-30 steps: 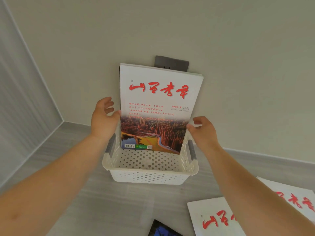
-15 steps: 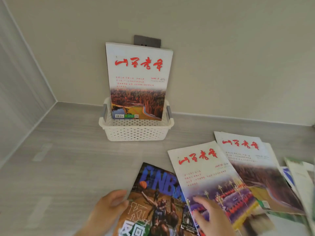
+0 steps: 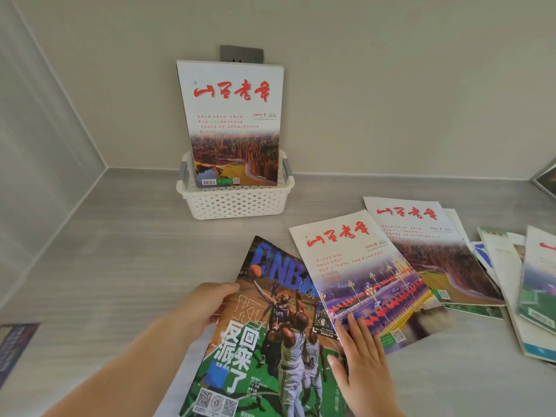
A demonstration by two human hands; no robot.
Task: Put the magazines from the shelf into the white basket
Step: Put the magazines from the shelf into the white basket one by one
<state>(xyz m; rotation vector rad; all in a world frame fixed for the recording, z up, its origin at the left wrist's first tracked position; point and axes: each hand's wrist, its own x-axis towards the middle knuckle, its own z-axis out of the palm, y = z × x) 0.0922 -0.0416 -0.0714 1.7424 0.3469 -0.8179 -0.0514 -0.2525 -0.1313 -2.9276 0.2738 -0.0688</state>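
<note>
Both hands have left the white basket, where one magazine stands, and the left hand now pinches the near NBA magazine while the right hand's spread fingers press flat; I'd lift that edge fully before sliding.

The basket is white, its walls dotted with rows of small round holes, and its handles are grey. The magazine standing in it has a white cover with red brush lettering above a rust-red and green landscape photo. The basketball magazine is blue on top and green below, with white lettering. The magazine beside it is white with red lettering over rows of red flags. The shelf is pale grey with faint streaks.
</note>
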